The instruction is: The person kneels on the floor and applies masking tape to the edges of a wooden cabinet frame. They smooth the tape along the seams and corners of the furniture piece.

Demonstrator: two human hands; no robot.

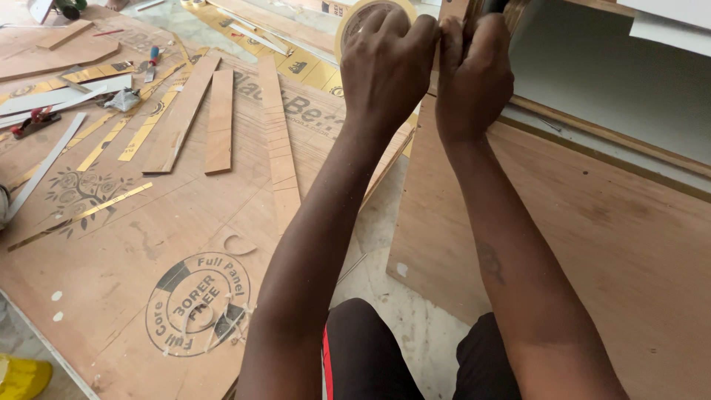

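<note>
Where knees in dark shorts (385, 355) drop out of frame: both forearms reaching up. Left hand (385, 63) clenched around a tape roll (354, 18), mostly hidden behind knuckles. Right hand (474, 70) pinched shut beside it against a wooden edge (453, 9); pinched item indiscernible. Beyond, plywood strips (220, 118).

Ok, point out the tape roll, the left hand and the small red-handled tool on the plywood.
tape roll (354, 16): head view, on its tan upper-left rim.
left hand (385, 63): head view, on the back of the hand.
red-handled tool (33, 121): head view, far left, on its body.
</note>
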